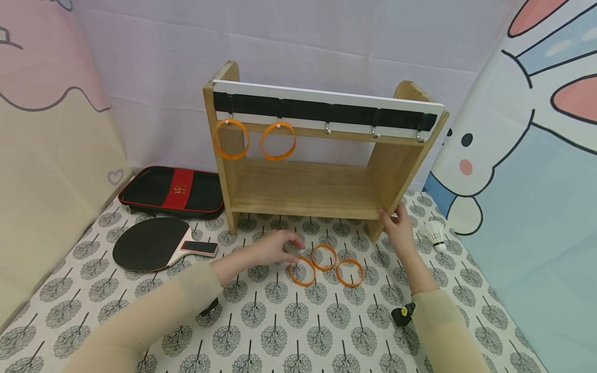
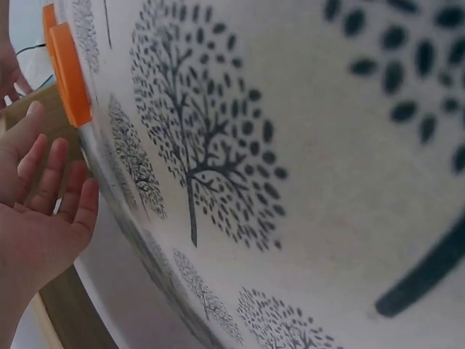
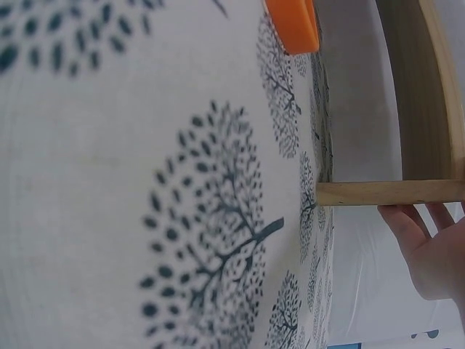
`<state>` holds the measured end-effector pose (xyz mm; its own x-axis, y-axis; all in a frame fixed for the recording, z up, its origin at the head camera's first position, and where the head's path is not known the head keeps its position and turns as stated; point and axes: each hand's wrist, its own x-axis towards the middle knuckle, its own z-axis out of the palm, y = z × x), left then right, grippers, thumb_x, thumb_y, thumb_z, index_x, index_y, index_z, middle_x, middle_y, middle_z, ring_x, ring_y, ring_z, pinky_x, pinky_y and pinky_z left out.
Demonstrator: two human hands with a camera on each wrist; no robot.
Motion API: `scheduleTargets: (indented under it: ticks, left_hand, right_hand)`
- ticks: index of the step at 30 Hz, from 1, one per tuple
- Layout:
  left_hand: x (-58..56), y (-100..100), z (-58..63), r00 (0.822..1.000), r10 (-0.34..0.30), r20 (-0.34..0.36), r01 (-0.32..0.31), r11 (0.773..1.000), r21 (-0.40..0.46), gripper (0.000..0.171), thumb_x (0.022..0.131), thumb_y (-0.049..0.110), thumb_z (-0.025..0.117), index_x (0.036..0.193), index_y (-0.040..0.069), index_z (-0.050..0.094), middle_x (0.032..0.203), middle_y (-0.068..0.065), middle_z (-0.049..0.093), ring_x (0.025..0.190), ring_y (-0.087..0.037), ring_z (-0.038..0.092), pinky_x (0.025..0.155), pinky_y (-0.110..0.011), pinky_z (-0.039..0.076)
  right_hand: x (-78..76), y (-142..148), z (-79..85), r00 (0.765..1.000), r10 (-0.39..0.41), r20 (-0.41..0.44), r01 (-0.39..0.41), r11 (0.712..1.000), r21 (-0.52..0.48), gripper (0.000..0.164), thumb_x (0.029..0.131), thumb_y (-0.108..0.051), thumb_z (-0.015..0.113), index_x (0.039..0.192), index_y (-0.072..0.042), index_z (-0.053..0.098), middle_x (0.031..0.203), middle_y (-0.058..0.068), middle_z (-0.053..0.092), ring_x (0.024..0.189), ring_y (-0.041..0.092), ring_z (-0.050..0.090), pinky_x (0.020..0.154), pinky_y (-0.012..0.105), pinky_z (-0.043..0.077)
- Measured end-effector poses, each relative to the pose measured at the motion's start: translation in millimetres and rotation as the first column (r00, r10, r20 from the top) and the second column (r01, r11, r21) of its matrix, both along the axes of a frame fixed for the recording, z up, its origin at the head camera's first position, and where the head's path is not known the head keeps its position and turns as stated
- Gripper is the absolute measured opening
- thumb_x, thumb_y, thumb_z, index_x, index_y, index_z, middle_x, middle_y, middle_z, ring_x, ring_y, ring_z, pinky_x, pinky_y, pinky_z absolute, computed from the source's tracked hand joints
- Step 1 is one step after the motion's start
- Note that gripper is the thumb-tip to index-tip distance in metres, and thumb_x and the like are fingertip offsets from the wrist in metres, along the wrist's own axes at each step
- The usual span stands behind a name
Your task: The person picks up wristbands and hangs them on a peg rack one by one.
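Three orange rings (image 1: 350, 273) lie close together on the patterned cloth. My left hand (image 1: 278, 247) hovers beside the leftmost one, fingers loosely bent and holding nothing; the left wrist view shows the palm (image 2: 43, 211) with an orange ring (image 2: 70, 76) beyond it. At the right, my right hand (image 1: 396, 225) holds the lower side panel of a wooden shelf (image 1: 303, 189), thumb at its front edge. The right wrist view has these fingers (image 3: 407, 225) against the panel's outer face. Two more orange rings (image 1: 278, 156) hang from the left hooks on the shelf's white-and-black rail (image 1: 303, 110).
Left of the shelf lie a black case (image 1: 149, 191) with a red band and a black table tennis paddle (image 1: 149, 243). A shuttlecock (image 1: 436, 237) sits right of my right hand. Three hooks (image 1: 375, 132) on the rail's right part carry no ring. Printed fabric hangs behind.
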<state>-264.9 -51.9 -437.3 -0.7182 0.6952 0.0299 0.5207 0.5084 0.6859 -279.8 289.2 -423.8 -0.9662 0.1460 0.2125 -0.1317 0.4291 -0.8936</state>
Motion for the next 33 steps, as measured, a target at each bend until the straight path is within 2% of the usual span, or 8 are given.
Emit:
scheduleTargets:
  ticks: [5,12,17,22,33]
  left_hand:
    - [-5.9,4.9,-5.7,0.997,-0.079,-0.027,0.077,0.994,-0.075,0.038,0.079,0.020,0.075,0.114,0.010,0.063,0.108,0.000,0.065,0.099,-0.013,0.059,0.089,-0.025,0.049]
    - [-12.8,6.3,-9.8,0.987,-0.155,-0.039,0.152,0.986,-0.071,0.028,0.079,0.016,0.075,0.105,0.011,0.066,0.091,0.003,0.063,0.082,-0.011,0.056,0.073,-0.021,0.049]
    - [-14.2,7.8,-9.7,0.989,-0.145,0.040,0.147,0.988,-0.047,0.017,0.080,0.014,0.074,0.096,0.013,0.068,0.082,0.006,0.062,0.075,-0.007,0.055,0.069,-0.020,0.050]
    - [-15.3,11.3,-10.5,0.987,-0.118,0.113,0.123,0.991,-0.043,0.010,0.082,0.010,0.072,0.091,0.011,0.069,0.078,0.003,0.064,0.070,-0.008,0.058,0.064,-0.021,0.052]
    - [-13.6,17.5,-7.8,0.995,-0.092,0.049,0.096,0.990,-0.099,0.004,0.082,0.009,0.072,0.082,0.012,0.069,0.075,0.008,0.062,0.068,-0.007,0.057,0.062,-0.020,0.051]
  right_hand:
    - [0.0,-1.5,0.3,1.000,-0.002,0.002,0.002,1.000,0.000,0.058,0.097,-0.035,0.052,0.146,-0.014,0.028,0.136,0.019,0.044,0.116,0.035,0.052,0.087,0.043,0.053]
    - [-0.6,-3.9,0.5,1.000,0.015,-0.001,-0.015,1.000,-0.009,0.061,0.096,-0.036,0.052,0.148,-0.017,0.026,0.135,0.018,0.045,0.116,0.033,0.052,0.087,0.042,0.053]
    - [-0.4,-3.0,-0.2,1.000,0.007,-0.008,-0.007,1.000,0.000,0.060,0.096,-0.038,0.053,0.147,-0.018,0.027,0.134,0.016,0.046,0.114,0.030,0.054,0.085,0.040,0.054]
    - [0.1,-2.0,-1.4,1.000,0.011,-0.006,-0.011,1.000,0.002,0.061,0.096,-0.037,0.051,0.148,-0.017,0.026,0.135,0.016,0.046,0.114,0.030,0.053,0.086,0.040,0.053]
    - [0.0,-0.6,0.2,1.000,0.014,-0.007,-0.014,1.000,0.008,0.061,0.096,-0.037,0.051,0.148,-0.017,0.025,0.134,0.016,0.045,0.115,0.030,0.053,0.086,0.037,0.054]
